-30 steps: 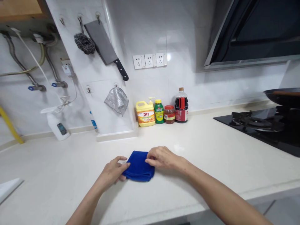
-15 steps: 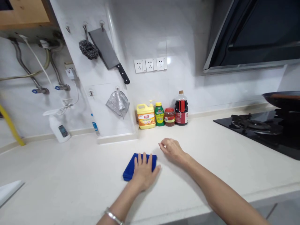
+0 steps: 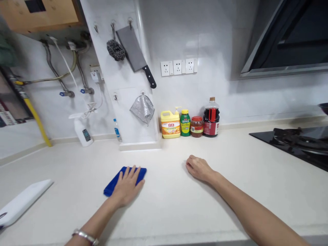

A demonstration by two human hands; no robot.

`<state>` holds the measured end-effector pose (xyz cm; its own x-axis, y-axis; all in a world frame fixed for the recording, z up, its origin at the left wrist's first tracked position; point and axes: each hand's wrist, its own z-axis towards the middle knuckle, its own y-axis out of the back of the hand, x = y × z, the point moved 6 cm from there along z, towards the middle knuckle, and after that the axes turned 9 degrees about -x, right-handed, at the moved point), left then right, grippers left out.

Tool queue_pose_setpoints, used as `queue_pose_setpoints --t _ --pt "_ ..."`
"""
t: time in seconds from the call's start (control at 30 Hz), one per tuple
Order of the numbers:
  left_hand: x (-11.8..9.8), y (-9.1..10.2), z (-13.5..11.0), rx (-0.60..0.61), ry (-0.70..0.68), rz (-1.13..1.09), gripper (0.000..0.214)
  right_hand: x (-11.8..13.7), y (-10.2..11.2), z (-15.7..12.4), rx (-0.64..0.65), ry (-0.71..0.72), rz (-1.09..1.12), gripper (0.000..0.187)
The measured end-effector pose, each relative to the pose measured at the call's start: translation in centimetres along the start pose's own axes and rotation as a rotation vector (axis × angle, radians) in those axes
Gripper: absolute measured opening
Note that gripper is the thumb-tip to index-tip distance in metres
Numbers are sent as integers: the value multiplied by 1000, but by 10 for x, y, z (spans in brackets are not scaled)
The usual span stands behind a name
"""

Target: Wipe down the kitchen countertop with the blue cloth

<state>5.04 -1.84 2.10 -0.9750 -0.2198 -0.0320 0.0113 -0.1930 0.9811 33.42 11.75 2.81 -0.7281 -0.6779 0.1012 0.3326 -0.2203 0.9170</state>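
A folded blue cloth point(image 3: 112, 183) lies on the pale countertop point(image 3: 166, 205). My left hand point(image 3: 127, 187) lies flat on top of it, fingers stretched out and pointing away from me. My right hand point(image 3: 198, 168) rests on the counter to the right of the cloth, apart from it, with its fingers loosely curled and nothing in them.
Against the back wall stand a yellow detergent jug point(image 3: 170, 124), a green bottle point(image 3: 185, 122), a red jar point(image 3: 196, 126) and a dark sauce bottle point(image 3: 211, 117). A gas hob point(image 3: 297, 141) is at right, a white board point(image 3: 22, 202) at front left, a spray bottle point(image 3: 82, 129) at back left.
My left hand went from gripping the cloth's edge to lying flat on it and has slid it leftward. My right hand let go of the cloth and rests on the counter.
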Motion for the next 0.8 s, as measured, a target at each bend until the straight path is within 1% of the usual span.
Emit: queue_pose_setpoints --t 0.1,0.2,0.3,0.4,0.5,0.6,0.7,0.8 --pt "48 -3 18 -14 103 40 74 11 -4 -3 3 69 -44 19" --pt "92 -6 39 -33 198 60 76 15 -8 -4 -5 105 -46 18" --pt "129 -8 58 -53 271 68 76 12 -12 -4 -11 112 -13 19" --pt "157 -8 74 -79 326 77 77 6 -17 -2 -34 105 41 18" --pt "176 -9 90 -104 361 81 77 4 -21 -1 -73 106 55 17" --pt "187 -10 108 -119 384 80 75 7 -26 -1 -105 121 28 19" --pt "192 -12 124 -122 403 80 74 9 -30 0 -119 121 1 22" --pt "189 -13 135 -116 442 90 75 10 -32 2 -110 96 -19 23"
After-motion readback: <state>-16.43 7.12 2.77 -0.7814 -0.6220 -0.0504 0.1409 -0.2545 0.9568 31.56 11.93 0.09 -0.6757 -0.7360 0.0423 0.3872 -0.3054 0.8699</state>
